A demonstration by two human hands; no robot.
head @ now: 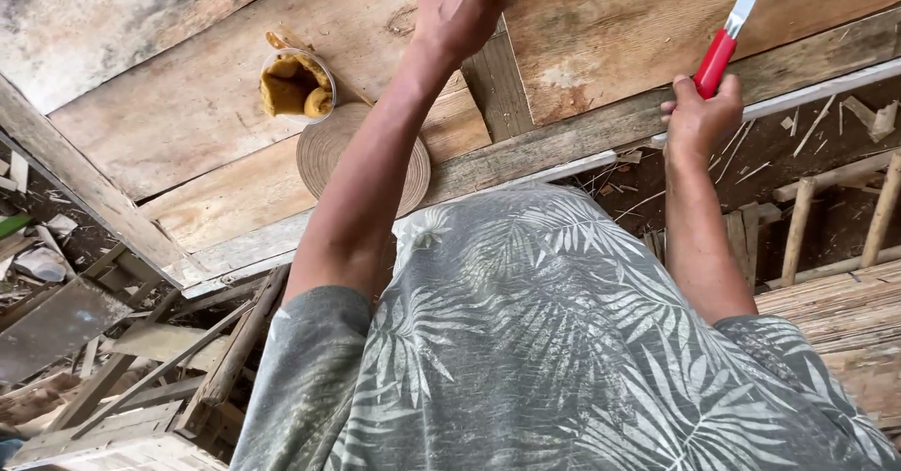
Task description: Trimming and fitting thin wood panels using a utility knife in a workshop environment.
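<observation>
I read this as a gluing or filling step on the wooden panel (610, 21). My left hand (457, 7), at twelve o'clock, is curled closed and pressing down on the boards; it seems to pinch a small applicator, though the frame edge cuts it off. My right hand (699, 119), at two o'clock, is wrapped tight round the red-handled utility knife (723, 49), blade up and clear of the wood. The open can of yellow paste (296, 84) stands at ten o'clock, touching a coil of woven strip (324, 157). Next, I judge, the left hand needs an even stroke along the dark batten (497, 91).
</observation>
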